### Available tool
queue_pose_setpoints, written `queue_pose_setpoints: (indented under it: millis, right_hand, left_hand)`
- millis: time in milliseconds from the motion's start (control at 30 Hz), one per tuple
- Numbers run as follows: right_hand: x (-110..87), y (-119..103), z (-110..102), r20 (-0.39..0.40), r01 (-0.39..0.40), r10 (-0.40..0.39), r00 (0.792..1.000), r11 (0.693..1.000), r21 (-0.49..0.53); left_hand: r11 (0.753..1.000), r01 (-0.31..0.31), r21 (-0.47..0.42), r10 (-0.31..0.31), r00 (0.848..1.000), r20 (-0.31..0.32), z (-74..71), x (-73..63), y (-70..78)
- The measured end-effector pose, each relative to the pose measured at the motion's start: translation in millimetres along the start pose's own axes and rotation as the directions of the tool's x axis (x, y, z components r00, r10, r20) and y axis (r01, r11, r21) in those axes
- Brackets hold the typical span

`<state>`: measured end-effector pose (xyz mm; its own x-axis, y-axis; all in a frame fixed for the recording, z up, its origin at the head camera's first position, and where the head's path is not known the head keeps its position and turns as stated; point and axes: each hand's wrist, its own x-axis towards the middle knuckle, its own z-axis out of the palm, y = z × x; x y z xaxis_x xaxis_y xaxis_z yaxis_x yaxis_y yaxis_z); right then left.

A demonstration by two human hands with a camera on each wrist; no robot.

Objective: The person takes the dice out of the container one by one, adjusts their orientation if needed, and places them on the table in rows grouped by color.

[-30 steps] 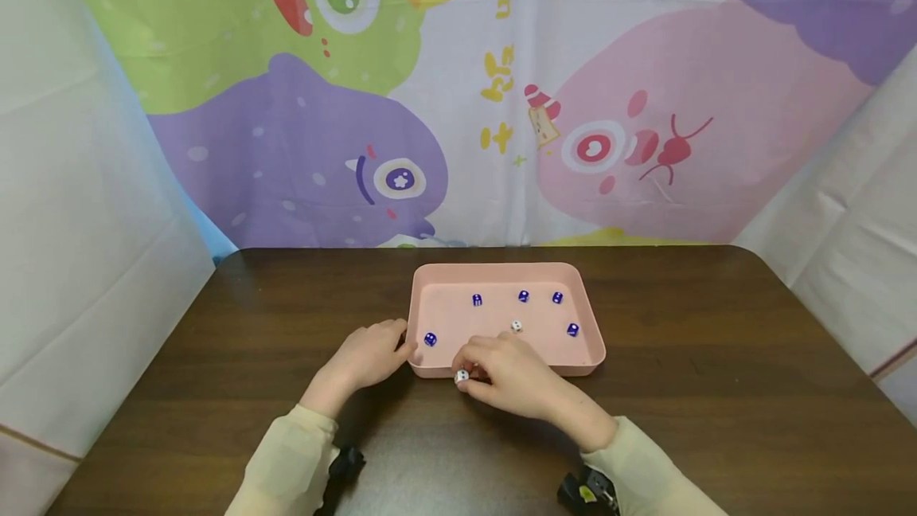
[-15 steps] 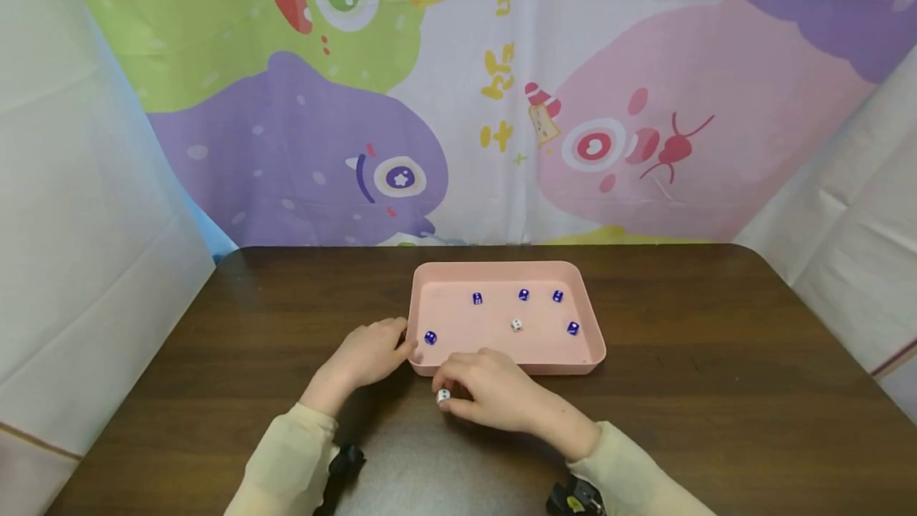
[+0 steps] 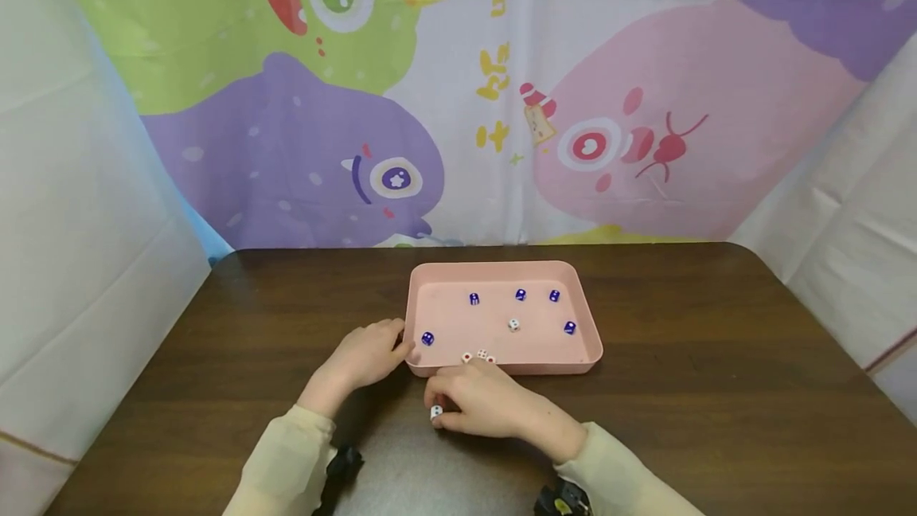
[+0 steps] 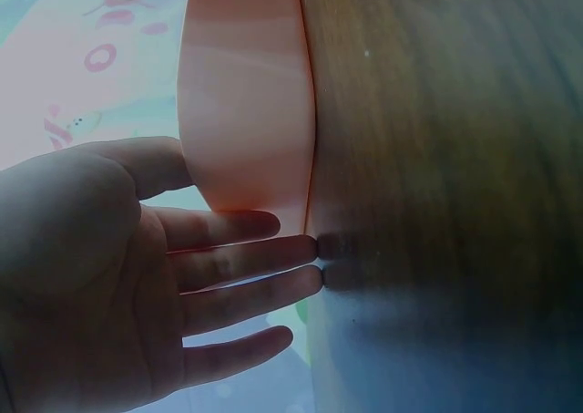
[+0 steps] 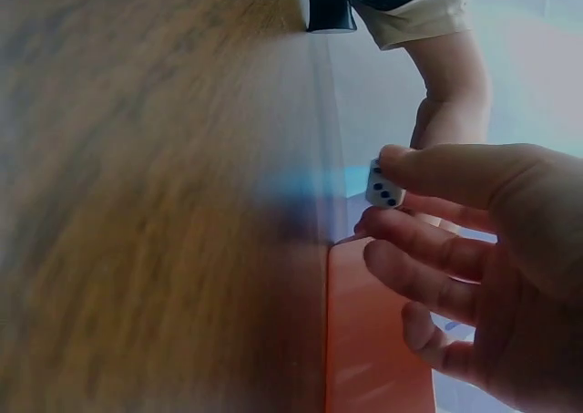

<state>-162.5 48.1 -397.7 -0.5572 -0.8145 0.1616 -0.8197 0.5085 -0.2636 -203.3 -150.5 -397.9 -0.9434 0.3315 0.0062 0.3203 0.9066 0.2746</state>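
Observation:
My right hand [image 3: 480, 400] pinches a white die [image 3: 436, 412] between thumb and fingers, just in front of the pink tray [image 3: 494, 267]. Dark pips show on that die [image 5: 384, 187] in the right wrist view, with the other fingers loosely bent below it. At the tray's left front corner is my left hand [image 3: 365, 355]. Its thumb lies at the rim and its straight fingers [image 4: 246, 258] extend along the outer wall in the left wrist view. Inside the tray lie one white die [image 3: 513, 325] near the middle and several blue dice, including one [image 3: 427, 338] at the left.
Three white dice [image 3: 482, 354] sit by the tray's front wall, partly hidden behind my right hand. A brown wooden table [image 3: 702, 388] carries the tray. Behind it hangs a cartoon-printed curtain [image 3: 487, 181], with white cloth [image 3: 100, 261] at the sides.
My right hand has drawn back from over the tray's front rim, toward me and slightly left, with the white die in it. Three white dice behind it have come into view. The left hand stays.

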Motion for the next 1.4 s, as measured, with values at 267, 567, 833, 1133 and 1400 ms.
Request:
queue_pose_setpoints:
  millis: [267, 567, 833, 1133, 1400]
  right_hand:
    - [0.9, -2.8, 2.5, 0.031, 0.0, 0.002, 1.0, 0.999, -0.051]
    - [3.6, -7.6, 6.3, 0.053, 0.016, -0.011, 0.999, 0.995, -0.101]
    - [7.9, -9.4, 10.1, 0.069, 0.039, -0.028, 0.997, 0.987, -0.157]
    - [12.1, -10.8, 12.3, 0.124, 0.03, -0.011, 0.992, 0.988, -0.155]
    - [13.7, -11.5, 12.3, 0.144, 0.025, -0.001, 0.99, 0.986, -0.163]
  left_hand:
    - [1.0, 0.004, -0.015, -0.004, 1.0, 0.008, -2.4, -2.2, 1.1]
    - [1.0, -0.004, -0.01, 0.004, 1.0, -0.009, -1.1, -2.5, 0.0]
    - [1.0, -0.002, -0.013, 0.002, 1.0, -0.007, -0.9, -2.4, -0.2]
    - [1.0, -0.002, -0.023, 0.001, 1.0, -0.003, -2.6, -2.7, 1.1]
    - [1.0, 0.001, -0.02, -0.001, 1.0, 0.002, -0.5, -2.0, -0.5]
